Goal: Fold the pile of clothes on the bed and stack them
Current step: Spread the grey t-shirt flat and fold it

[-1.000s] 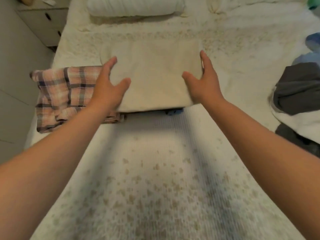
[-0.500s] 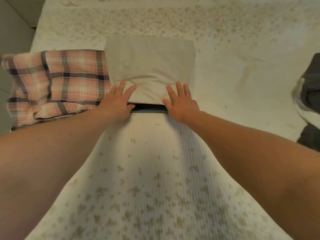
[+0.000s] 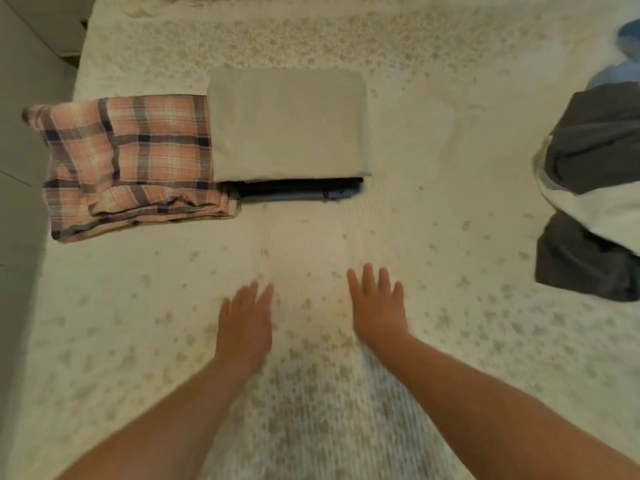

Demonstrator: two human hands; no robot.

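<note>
Clothes are lying folded: beige piece (image 3: 289,123) sitting on a dark stack (image 3: 298,191), plaid one (image 3: 128,161) touching its left; left hand (image 3: 244,323) and right hand (image 3: 377,306) are hovering nearer, fingers straight, holding nothing.

A bedroom in a home — a wide bed (image 3: 433,140) with a cream, speckled cover fills the view. Folded plaid cloth (image 3: 128,164) and loose dark garments (image 3: 595,161) lie on it — household laundry.

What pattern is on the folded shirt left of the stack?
Pink plaid with dark and pale stripes; head view.
</note>
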